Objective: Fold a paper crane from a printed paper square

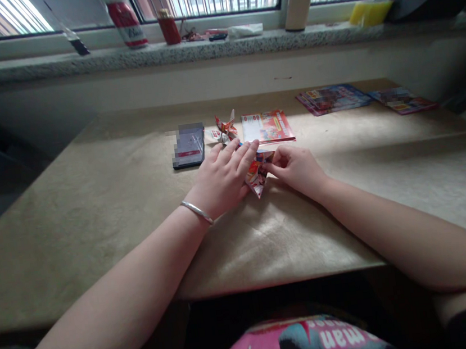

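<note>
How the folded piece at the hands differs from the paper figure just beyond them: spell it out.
Pose: the folded piece lies low on the table, one point toward the person; the paper figure pokes some points upward.
Handling: the left hand covers part of the folded piece and the right hand pinches its edge; the paper figure sits beyond, held by neither.
Both are folded from printed paper with red in it.

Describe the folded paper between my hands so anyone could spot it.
On the pale table, near the middle, are your left hand and right hand. Between them, its sharp tip toward you, is the colourful folded paper; unlike the spiky paper figure beyond, it touches both hands.
</note>
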The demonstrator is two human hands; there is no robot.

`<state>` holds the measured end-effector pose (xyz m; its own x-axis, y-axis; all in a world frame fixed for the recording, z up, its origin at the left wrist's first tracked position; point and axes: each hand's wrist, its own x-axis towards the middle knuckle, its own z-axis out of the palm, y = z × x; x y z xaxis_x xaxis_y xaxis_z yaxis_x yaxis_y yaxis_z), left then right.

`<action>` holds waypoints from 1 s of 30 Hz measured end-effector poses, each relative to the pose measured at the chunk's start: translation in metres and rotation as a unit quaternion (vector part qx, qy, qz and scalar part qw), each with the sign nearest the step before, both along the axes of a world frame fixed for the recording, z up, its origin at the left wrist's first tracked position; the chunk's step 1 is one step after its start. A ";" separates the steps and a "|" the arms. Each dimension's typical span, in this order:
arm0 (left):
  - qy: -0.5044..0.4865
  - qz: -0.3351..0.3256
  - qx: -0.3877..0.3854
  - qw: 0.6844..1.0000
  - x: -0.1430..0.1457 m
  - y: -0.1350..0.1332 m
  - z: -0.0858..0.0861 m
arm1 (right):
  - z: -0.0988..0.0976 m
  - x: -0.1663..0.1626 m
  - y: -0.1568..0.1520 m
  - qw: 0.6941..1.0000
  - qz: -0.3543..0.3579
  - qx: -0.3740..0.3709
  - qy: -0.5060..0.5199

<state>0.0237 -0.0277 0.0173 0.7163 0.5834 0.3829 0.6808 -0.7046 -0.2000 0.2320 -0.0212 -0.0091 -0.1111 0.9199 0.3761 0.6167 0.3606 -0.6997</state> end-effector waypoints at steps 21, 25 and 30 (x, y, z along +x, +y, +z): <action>-0.100 -0.007 -0.081 0.992 0.004 0.001 -0.015 | 0.000 -0.006 -0.005 0.998 0.047 -0.030 0.028; -0.108 0.004 -0.071 0.992 0.005 0.001 -0.015 | -0.005 -0.005 0.001 0.995 0.019 -0.068 0.074; -0.057 -0.015 -0.068 0.996 0.004 0.000 -0.016 | -0.007 0.000 0.005 0.996 -0.003 -0.059 0.065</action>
